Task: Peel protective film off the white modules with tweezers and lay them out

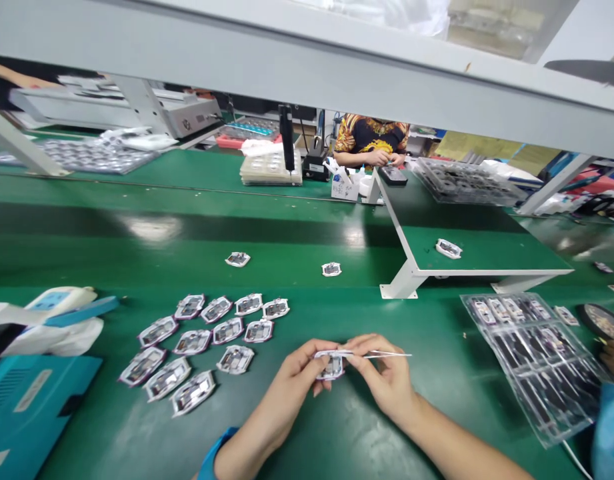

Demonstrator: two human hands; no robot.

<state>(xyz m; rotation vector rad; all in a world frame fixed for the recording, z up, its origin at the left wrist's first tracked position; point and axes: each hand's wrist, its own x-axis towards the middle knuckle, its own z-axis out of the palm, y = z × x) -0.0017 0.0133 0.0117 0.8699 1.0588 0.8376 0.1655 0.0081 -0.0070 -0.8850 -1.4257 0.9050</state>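
In front of me my left hand point(299, 373) is closed on a small electronic housing point(333, 367) with a white frame, purple edge and circuitry inside. My right hand point(384, 377) pinches a pair of thin white tweezers point(394, 354), whose two shafts stick out to the right. The tweezers' tips are at the housing's upper edge, partly hidden by fingers. Left of my hands several similar housings point(193, 341) lie in loose rows on the green bench. Two more, a left one point(237, 259) and a right one point(331, 269), lie farther back.
A raised green stand point(487, 230) carries another housing point(448, 249). At right, a clear compartment tray point(541, 367) lies beside a co-worker's blue sleeve point(609, 427). A teal box point(31, 407) sits at left. A grey shelf beam point(307, 53) crosses above; another person point(371, 143) works across the bench.
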